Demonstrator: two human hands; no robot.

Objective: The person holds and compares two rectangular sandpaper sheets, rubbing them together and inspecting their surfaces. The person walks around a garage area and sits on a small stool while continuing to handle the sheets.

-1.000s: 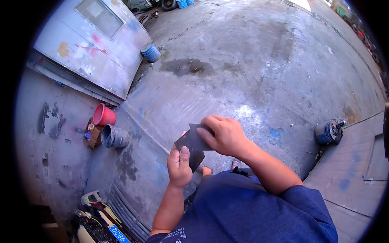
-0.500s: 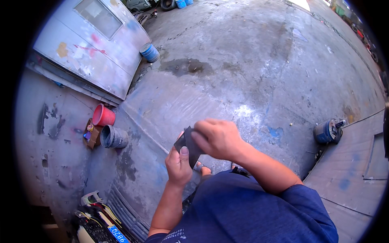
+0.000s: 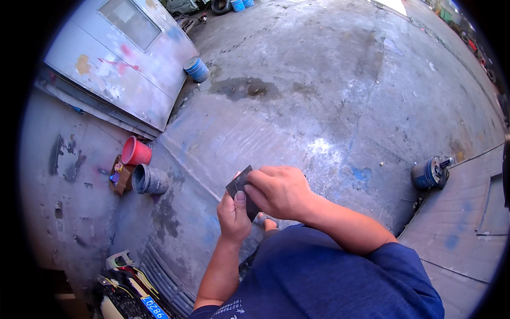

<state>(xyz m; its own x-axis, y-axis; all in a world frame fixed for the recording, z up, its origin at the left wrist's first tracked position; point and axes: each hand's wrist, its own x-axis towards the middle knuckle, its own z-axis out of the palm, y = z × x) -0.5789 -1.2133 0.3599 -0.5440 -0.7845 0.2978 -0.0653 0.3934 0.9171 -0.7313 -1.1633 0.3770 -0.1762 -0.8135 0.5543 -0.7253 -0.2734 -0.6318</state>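
Observation:
Between my hands is a thin, dark grey sheet (image 3: 254, 209) that looks like sandpaper, with a pointed corner sticking up at its top. My left hand (image 3: 233, 218) grips it from below and the left, thumb pressed flat on its face. My right hand (image 3: 282, 192) is closed at the sheet's upper right, its fingertips bent against the surface. Those fingers cover part of the sheet, so whether it is folded there I cannot tell. Both hands are held in front of my body, above the concrete floor.
To the left stand a red bucket (image 3: 136, 151), a grey bucket (image 3: 151, 179) and a small cardboard box (image 3: 121, 177). A car bumper piece (image 3: 166, 276) lies at lower left. A blue pail (image 3: 426, 173) is on the right. A paint-stained door panel (image 3: 114, 69) stands at upper left.
My right hand has come slightly left and down, its fingers now bent onto the sheet. More of the sheet's upper left corner shows. My left hand has hardly moved.

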